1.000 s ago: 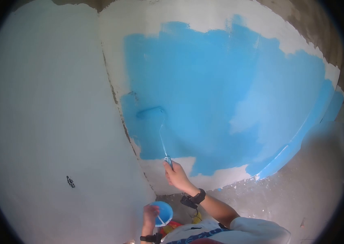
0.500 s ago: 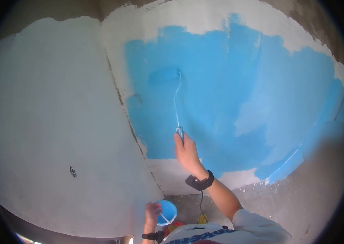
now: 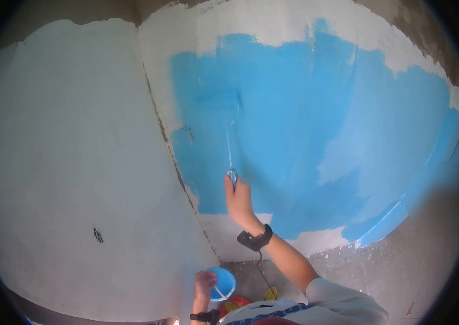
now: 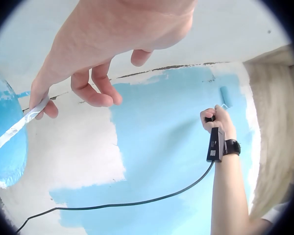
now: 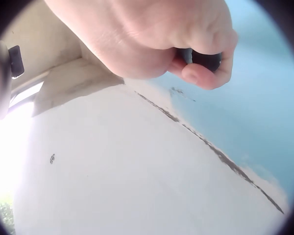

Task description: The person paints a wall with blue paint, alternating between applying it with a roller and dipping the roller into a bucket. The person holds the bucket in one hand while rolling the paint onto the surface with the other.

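Note:
My right hand [image 3: 239, 203] grips the handle [image 5: 206, 61] of a paint roller [image 3: 218, 101], fingers wrapped round it. The roller's blue-covered sleeve lies sideways against the blue painted part of the wall [image 3: 289, 124], at its upper left; a thin bent wire frame joins it to the handle. Low in the head view, my left hand [image 3: 203, 284] holds a bucket [image 3: 234, 283] by its white, paint-smeared handle [image 4: 19, 125]. In the left wrist view the handle passes over curled fingers, and blue paint coats the bucket.
A pale wall [image 3: 78, 151] meets the painted one at a cracked corner seam [image 3: 159, 119]. Unpainted white borders the blue patch. Below lies a speckled grey floor [image 3: 370, 271], with a red and yellow thing [image 3: 235, 303] near the bucket. A black cable [image 4: 137, 203] hangs from the right wrist.
My right hand and the roller have moved up the wall from the lower left; in the last half second the hand shifted slightly left. The left hand still holds the bucket.

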